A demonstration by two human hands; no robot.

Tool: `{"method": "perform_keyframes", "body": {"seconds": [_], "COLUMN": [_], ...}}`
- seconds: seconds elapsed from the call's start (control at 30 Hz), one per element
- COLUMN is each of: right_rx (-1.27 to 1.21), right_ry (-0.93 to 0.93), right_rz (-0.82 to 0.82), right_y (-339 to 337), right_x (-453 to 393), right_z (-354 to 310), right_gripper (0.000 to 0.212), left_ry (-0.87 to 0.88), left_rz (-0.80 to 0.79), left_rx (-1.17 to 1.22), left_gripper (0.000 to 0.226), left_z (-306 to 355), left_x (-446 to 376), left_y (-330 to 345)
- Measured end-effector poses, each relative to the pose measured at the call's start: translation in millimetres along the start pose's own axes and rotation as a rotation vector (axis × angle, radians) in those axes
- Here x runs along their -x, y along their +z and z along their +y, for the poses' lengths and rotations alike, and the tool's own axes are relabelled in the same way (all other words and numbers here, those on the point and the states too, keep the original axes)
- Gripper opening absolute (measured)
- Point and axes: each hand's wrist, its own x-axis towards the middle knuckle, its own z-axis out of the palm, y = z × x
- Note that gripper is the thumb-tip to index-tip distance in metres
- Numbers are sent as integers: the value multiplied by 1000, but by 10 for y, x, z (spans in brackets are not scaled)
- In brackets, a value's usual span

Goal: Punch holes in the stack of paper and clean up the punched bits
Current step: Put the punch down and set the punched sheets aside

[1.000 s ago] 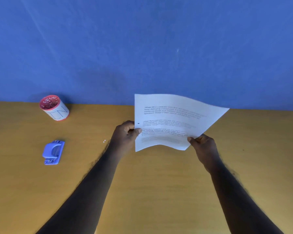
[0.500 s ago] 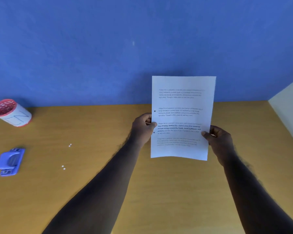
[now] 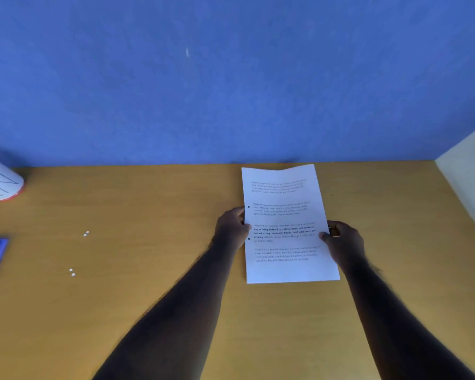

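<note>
Two bare forearms show, reaching up from the bottom edge of the view across the bench (image 3: pixel 148 311). No sleeve covers either one as far as the frame shows; both are uncovered from the lower edge to the wrist. Fine hair stands along the outer edges of both forearms, clearest near the wrists. The left hand (image 3: pixel 232 227) and the right hand (image 3: pixel 344 241) are ungloved. The fingers (image 3: pixel 325 235) are mostly hidden, with only a thumb tip plainly visible. No watch or band shows at either wrist.
</note>
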Motion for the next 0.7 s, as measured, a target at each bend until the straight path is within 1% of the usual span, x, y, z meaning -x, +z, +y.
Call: {"method": "perform_keyframes", "body": {"seconds": [0.13, 0.17, 0.23, 0.3, 0.37, 0.47, 0.5, 0.57, 0.63, 0.7], "right_rx": [103, 164, 391, 545, 608, 701, 705, 635, 517, 436], "right_ry": [-35, -41, -74, -125, -136, -142, -141, -143, -171, -226], "right_rz": [34, 44, 48, 52, 37, 12, 3, 10, 64, 136], "right_y": [70, 88, 115, 137, 147, 137, 114, 73, 55, 107], "right_x": [25, 40, 87, 143, 187, 217, 220, 210, 241, 320], "right_z": [21, 26, 35, 51, 56, 40, 29, 9, -13, -69], "right_gripper": [38, 43, 52, 46, 41, 43, 43, 43, 45, 45], "left_ry": [12, 23, 31, 15, -3, 0, 8, 36, 81, 147], "left_rz": [-5, 4, 15, 1, -25, -60, -69, -81, -59, -15], "left_rx": [-155, -195, -255, -329, -418, -582, -620, -622, -594, -625], "left_gripper": [50, 50, 55, 59, 53, 53, 53, 53, 49, 45], "left_z": [6, 12, 8, -15, -28, 19, 62, 151, 196, 150], "left_x": [-30, -32, -25, -18, -20, -26, -14, 23, 73, 132], "left_y": [49, 58, 75, 91, 95, 65, 48, -15, -116, -283]}}
